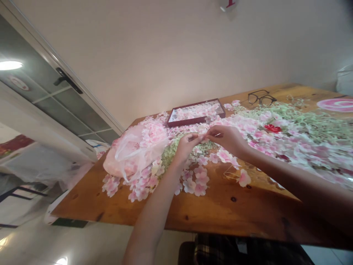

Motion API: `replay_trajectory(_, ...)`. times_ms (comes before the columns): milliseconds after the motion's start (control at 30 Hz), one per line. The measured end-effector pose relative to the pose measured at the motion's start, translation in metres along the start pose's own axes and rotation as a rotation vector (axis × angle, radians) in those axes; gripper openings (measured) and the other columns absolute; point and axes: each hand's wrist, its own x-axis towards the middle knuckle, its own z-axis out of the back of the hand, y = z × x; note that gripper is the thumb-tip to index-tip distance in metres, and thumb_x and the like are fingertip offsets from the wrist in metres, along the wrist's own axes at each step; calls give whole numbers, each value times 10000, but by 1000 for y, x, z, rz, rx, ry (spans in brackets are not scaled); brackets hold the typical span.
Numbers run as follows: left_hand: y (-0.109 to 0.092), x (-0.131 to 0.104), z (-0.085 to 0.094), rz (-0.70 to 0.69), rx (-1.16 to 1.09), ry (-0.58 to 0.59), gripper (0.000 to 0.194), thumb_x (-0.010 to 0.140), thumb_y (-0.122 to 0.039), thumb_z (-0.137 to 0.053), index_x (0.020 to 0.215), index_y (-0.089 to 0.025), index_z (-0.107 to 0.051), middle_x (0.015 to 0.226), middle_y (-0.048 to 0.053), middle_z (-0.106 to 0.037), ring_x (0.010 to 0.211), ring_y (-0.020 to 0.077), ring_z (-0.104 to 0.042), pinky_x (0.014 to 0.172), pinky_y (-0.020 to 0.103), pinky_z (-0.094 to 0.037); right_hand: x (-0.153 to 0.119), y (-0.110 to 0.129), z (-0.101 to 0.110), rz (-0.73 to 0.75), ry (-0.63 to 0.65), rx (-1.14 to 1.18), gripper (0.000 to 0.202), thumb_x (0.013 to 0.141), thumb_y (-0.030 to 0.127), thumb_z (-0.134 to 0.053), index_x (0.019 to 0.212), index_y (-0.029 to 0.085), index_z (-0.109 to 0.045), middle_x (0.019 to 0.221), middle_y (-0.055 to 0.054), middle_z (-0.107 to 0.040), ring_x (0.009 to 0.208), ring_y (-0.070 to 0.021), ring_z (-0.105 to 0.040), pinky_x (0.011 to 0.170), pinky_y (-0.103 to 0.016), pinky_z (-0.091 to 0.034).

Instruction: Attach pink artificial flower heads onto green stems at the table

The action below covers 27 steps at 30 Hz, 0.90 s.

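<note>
My left hand (188,144) and my right hand (224,137) meet over the middle of the wooden table (215,209), fingertips pinched close together. Something small and pale pink shows between them, too small to make out clearly. Loose pink and white petals (201,180) and pale green stems (169,152) lie below and around the hands. Just behind them stands a dark red box (190,121) holding more petals. To the left rests a clear plastic bag (124,154) with pink petals in and around it.
A large heap of pink blossoms (300,147) and green stems (325,123) covers the table's right side, with a red flower (273,128) on it. Glasses (261,98) and a pink round sign (336,104) lie at the back right. A wall rises behind the table.
</note>
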Motion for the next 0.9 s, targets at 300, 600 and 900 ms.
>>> replay_trajectory(300, -4, -2, 0, 42, -98, 54, 318, 674, -436, -509, 794, -159, -611, 796, 51, -621, 751, 130, -564, 772, 294, -412, 2, 1, 2, -179, 53, 249, 98, 677, 255, -538, 655, 166, -572, 640, -19, -595, 628, -135, -558, 600, -264, -442)
replay_trajectory(600, -7, -4, -1, -131, 128, 20, 260, 651, -362, -558, 803, -158, -610, 849, 62, -615, 799, 154, -555, 750, 280, -405, 3, -18, -6, -301, 138, 766, 174, 671, 202, -570, 823, 184, -486, 715, -12, -583, 696, -120, -570, 725, -306, -457)
replay_trajectory(900, -5, -5, -3, -183, 376, 22, 277, 686, -409, -501, 786, -171, -600, 784, 43, -614, 694, 146, -549, 632, 258, -399, 4, -8, 6, -141, 172, 387, 304, 703, 363, -545, 950, 194, -496, 1043, -84, -510, 961, -183, -482, 781, -304, -415)
